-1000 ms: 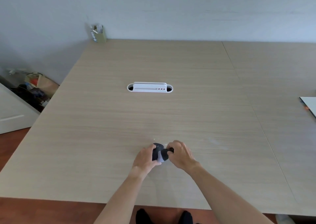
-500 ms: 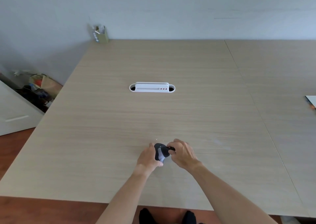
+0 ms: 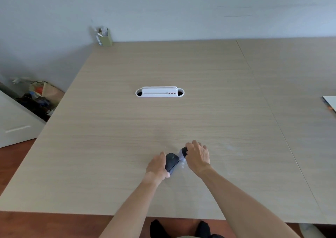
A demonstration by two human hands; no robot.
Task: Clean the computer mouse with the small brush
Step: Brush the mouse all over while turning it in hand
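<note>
A dark grey computer mouse [image 3: 172, 162] lies on the wooden table [image 3: 127, 132] near its front edge. My left hand [image 3: 157, 166] grips the mouse from its left side and rear. Just right of it, my right hand [image 3: 198, 156] is closed around the small brush [image 3: 183, 153], which has a dark handle and pale bristles. The bristles touch or nearly touch the mouse's right front edge; most of the brush is hidden under my fingers.
A white cable port [image 3: 159, 92] is set into the table's middle. A small green box with papers [image 3: 104, 37] stands at the far left corner by the wall. A flat white object [image 3: 330, 103] lies at the right edge. Clutter and a cabinet [image 3: 18, 125] stand left of the table.
My right hand has pulled the brush off the top of the mouse to its right side. The mouse's upper face shows more fully, and my left hand holds it more from the left.
</note>
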